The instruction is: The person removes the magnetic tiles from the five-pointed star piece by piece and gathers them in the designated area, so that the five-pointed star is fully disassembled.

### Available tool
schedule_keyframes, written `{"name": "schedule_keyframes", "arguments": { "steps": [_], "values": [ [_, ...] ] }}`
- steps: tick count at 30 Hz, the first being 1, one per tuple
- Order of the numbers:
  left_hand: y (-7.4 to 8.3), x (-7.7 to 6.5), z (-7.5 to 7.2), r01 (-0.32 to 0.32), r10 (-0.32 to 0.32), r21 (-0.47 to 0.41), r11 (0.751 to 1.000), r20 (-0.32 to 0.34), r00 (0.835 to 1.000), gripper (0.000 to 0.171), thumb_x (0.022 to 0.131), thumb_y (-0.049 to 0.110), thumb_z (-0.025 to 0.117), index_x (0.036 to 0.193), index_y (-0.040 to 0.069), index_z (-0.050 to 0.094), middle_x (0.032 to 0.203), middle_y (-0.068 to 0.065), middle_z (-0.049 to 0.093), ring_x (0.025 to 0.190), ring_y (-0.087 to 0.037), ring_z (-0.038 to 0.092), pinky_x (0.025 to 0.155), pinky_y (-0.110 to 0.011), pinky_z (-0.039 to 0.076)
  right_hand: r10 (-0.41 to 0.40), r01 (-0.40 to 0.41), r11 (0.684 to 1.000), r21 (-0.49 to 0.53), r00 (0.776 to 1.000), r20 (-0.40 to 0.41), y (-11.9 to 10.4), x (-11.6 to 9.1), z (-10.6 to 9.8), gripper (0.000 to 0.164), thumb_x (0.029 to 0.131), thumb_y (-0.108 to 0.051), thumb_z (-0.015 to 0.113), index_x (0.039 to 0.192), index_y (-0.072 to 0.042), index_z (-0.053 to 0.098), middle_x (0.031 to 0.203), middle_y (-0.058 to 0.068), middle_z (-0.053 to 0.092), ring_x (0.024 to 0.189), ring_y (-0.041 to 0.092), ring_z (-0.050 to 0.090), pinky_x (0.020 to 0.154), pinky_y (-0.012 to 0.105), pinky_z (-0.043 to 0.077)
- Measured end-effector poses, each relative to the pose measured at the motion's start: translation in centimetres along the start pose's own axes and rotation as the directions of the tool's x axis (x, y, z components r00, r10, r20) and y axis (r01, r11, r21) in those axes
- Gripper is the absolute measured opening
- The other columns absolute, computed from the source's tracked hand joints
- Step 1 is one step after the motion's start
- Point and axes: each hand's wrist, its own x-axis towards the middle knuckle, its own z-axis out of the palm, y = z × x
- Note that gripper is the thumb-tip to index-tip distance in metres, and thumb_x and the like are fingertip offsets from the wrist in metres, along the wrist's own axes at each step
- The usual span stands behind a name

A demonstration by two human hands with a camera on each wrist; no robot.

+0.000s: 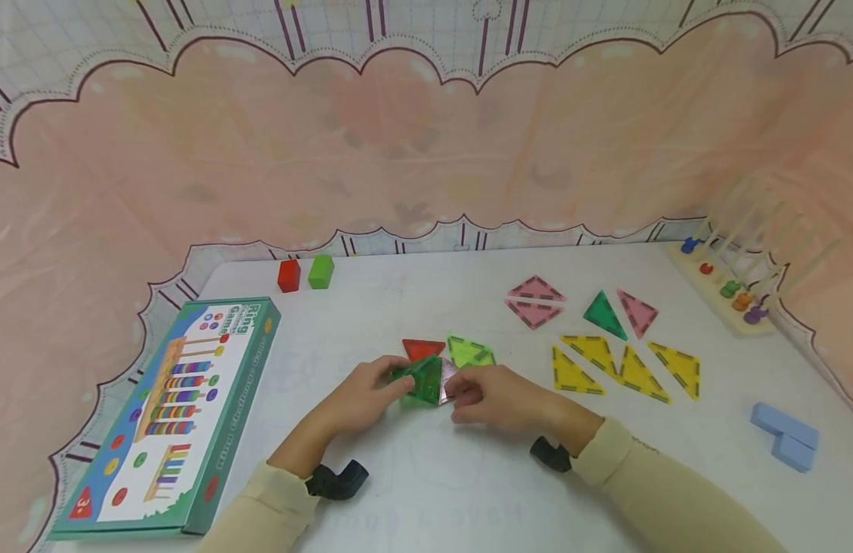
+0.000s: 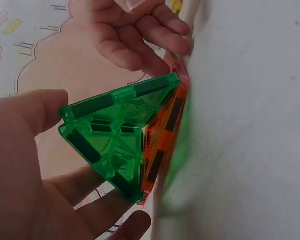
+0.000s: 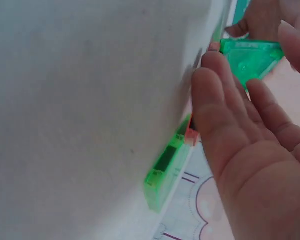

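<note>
My left hand grips two green triangular magnetic tiles that meet at an edge, thumb at one corner and fingers along the far side. An orange triangle joins them low down, making a hollow, pointed shape. Beside the green pair, a pink triangle leans in the head view, with the fingertips of my right hand right at it. That hand's fingers are loosely extended, its thumb apart. Just behind lie a red triangle and a light green triangle.
Yellow triangles, pink triangles and a green triangle lie to the right. A peg board with small figures and blue blocks are farther right. At left are a game box, a red block and a green block.
</note>
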Motion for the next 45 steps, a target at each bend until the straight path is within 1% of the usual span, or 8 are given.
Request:
{"name": "schedule_keyframes", "arguments": {
  "steps": [4, 11, 18, 23, 27, 33, 37, 45],
  "values": [
    [0.0, -0.2, 0.0, -0.016, 0.016, -0.021, 1.000, 0.011, 1.000, 0.045, 0.084, 0.051, 0.051, 0.123, 0.029, 0.048, 0.123, 0.006, 0.048, 0.119, -0.018, 0.038, 0.095, -0.051, 0.027, 0.005, -0.006, 0.994, 0.108, 1.000, 0.012, -0.2, 0.1, 0.3, 0.043, 0.081, -0.028, 0.066, 0.118, -0.013, 0.052, 0.108, -0.003, 0.058, 0.094, 0.006, 0.057, 0.080, 0.027, 0.045],
    [0.0, -0.7, -0.3, -0.033, 0.032, 0.010, 0.999, 0.069, 0.997, 0.046, 0.082, 0.046, 0.057, 0.122, 0.026, 0.048, 0.103, 0.005, 0.052, 0.094, -0.017, 0.047, 0.078, -0.037, 0.041, 0.033, -0.034, 0.983, 0.179, 0.999, 0.011, -0.4, 0.0, 0.5, 0.048, 0.081, -0.028, 0.066, 0.123, -0.011, 0.049, 0.112, -0.001, 0.055, 0.093, 0.010, 0.056, 0.079, 0.028, 0.045],
    [0.0, -0.9, -0.6, -0.035, 0.042, -0.051, 0.998, 0.162, 0.986, 0.067, 0.075, 0.045, 0.067, 0.131, 0.022, 0.038, 0.114, 0.000, 0.050, 0.099, -0.019, 0.046, 0.082, -0.040, 0.041, 0.055, -0.060, 0.951, 0.303, 0.998, 0.025, -0.6, 0.1, 0.8, 0.050, 0.082, -0.025, 0.065, 0.126, -0.011, 0.046, 0.117, -0.001, 0.052, 0.100, 0.016, 0.052, 0.078, 0.030, 0.046],
    [-0.2, -0.9, -0.5, -0.058, 0.070, -0.070, 0.996, 0.176, 0.982, 0.077, 0.072, 0.043, 0.070, 0.135, 0.020, 0.034, 0.115, -0.001, 0.049, 0.101, -0.019, 0.046, 0.084, -0.041, 0.039, 0.057, -0.059, 0.915, 0.400, 0.998, 0.018, -0.8, 0.2, 1.0, 0.053, 0.083, -0.020, 0.065, 0.129, -0.009, 0.043, 0.119, 0.003, 0.050, 0.100, 0.020, 0.052, 0.076, 0.032, 0.048],
    [-0.4, -0.8, -0.1, -0.094, 0.097, -0.024, 0.995, 0.138, 0.986, 0.078, 0.070, 0.044, 0.072, 0.134, 0.018, 0.037, 0.113, 0.001, 0.049, 0.102, -0.017, 0.045, 0.086, -0.040, 0.038, 0.071, -0.056, 0.938, 0.342, 0.997, -0.032, -0.8, 0.4, 0.9, 0.054, 0.082, -0.024, 0.065, 0.129, -0.008, 0.043, 0.115, 0.004, 0.053, 0.096, 0.019, 0.054, 0.074, 0.031, 0.048],
    [-0.4, -0.8, 0.4, -0.109, 0.102, 0.080, 0.991, 0.081, 0.991, 0.074, 0.069, 0.045, 0.072, 0.131, 0.017, 0.042, 0.120, 0.002, 0.047, 0.108, -0.016, 0.043, 0.091, -0.041, 0.036, 0.149, -0.136, 0.974, 0.182, 0.987, -0.058, -0.8, -0.1, 0.8, 0.047, 0.080, -0.030, 0.067, 0.118, -0.009, 0.049, 0.094, 0.002, 0.056, 0.078, 0.019, 0.056, 0.067, 0.030, 0.047],
    [-0.5, -0.7, 0.4, -0.108, 0.101, 0.096, 0.989, 0.075, 0.992, 0.068, 0.071, 0.043, 0.071, 0.129, 0.017, 0.045, 0.123, 0.003, 0.046, 0.110, -0.016, 0.042, 0.091, -0.040, 0.036, 0.136, -0.123, 0.971, 0.206, 0.989, -0.052, -0.9, -0.1, 0.9, 0.042, 0.080, -0.030, 0.066, 0.116, -0.013, 0.051, 0.101, 0.000, 0.055, 0.092, 0.017, 0.053, 0.073, 0.029, 0.047],
    [-0.4, -0.4, 0.7, -0.043, 0.040, 0.073, 0.996, 0.048, 0.998, 0.057, 0.076, 0.028, 0.070, 0.127, 0.019, 0.046, 0.116, 0.001, 0.049, 0.104, -0.017, 0.045, 0.088, -0.041, 0.038, 0.110, -0.096, 0.963, 0.253, 0.993, -0.044, -1.0, -0.2, 1.0, 0.041, 0.082, -0.023, 0.066, 0.117, -0.009, 0.049, 0.105, 0.003, 0.054, 0.093, 0.019, 0.052, 0.073, 0.030, 0.048]
  ]
}}
